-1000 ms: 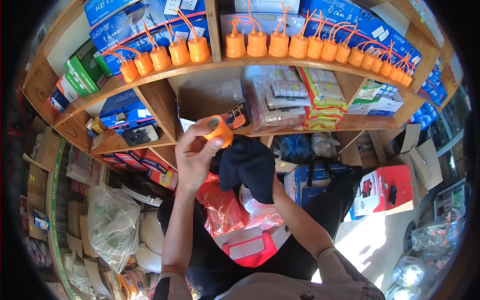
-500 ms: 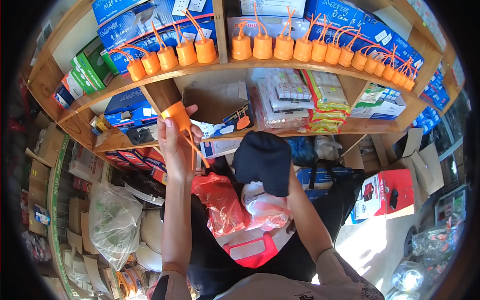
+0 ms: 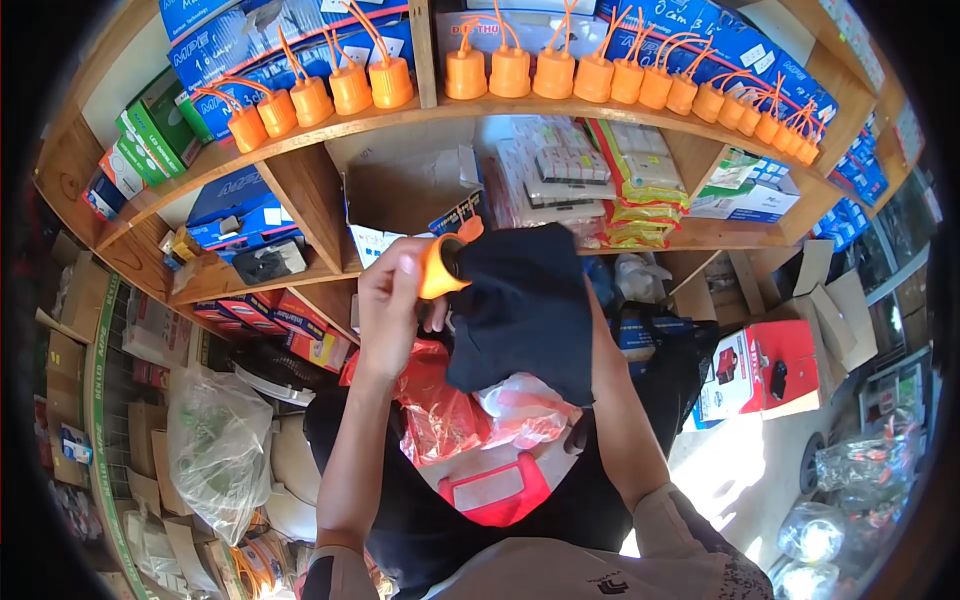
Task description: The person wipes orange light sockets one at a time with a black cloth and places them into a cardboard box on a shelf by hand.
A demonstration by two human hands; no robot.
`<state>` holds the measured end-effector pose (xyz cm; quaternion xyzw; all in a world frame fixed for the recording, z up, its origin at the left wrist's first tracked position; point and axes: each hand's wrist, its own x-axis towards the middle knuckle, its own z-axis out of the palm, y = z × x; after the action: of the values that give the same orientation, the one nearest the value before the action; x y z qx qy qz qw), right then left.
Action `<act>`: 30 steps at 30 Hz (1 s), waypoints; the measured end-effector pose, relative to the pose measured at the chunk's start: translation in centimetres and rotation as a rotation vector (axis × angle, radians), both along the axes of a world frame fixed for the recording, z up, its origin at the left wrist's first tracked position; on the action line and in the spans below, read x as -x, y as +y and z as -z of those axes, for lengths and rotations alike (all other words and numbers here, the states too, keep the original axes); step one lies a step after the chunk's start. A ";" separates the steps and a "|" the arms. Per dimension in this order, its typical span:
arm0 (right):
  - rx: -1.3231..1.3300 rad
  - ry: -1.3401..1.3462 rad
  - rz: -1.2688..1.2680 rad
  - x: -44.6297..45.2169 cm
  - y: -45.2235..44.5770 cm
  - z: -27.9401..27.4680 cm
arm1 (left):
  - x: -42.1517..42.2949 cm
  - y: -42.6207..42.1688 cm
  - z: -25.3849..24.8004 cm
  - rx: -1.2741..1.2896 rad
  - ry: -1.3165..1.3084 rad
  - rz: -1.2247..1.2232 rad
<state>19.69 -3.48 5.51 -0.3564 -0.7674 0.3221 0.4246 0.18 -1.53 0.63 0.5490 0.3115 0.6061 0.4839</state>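
Observation:
In my left hand (image 3: 388,305) is an orange bulb socket (image 3: 432,275), its hollow end turned toward the black cloth (image 3: 522,315). The fingers are closed around the socket. The cloth hangs over my right hand and covers its fingers; only the wrist (image 3: 603,335) and forearm show. Socket and cloth meet, or nearly so, in front of the shelf. Several more orange sockets (image 3: 554,74) with wires pointing up stand in a row along the upper shelf (image 3: 440,108).
Behind my hands an open cardboard box (image 3: 400,205) sits on the lower shelf, beside plastic-wrapped packs (image 3: 555,170). Below are a red plastic bag (image 3: 435,415) and a red stool (image 3: 500,495) between my legs. A red-and-white box (image 3: 760,370) stands to the right.
My left hand has brought the socket rightward and down to the cloth, turning its hollow end that way. The cloth has risen slightly and spread out. The view has shifted a little.

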 end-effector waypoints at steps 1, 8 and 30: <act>-0.014 -0.009 -0.004 0.1 -0.1 0.4 | -0.6 -0.4 -0.9 0.067 0.039 -0.044; 0.468 0.564 -0.448 1.8 2.6 5.8 | -0.7 0.0 -1.3 0.273 0.067 -0.092; -0.019 -0.212 0.022 -4.3 1.6 0.5 | 0.6 1.2 -0.1 0.295 -0.190 0.251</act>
<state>23.96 -1.85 5.04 -0.3928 -0.8071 0.2707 0.3480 -0.42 -0.35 0.76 0.4472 0.2789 0.5379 0.6579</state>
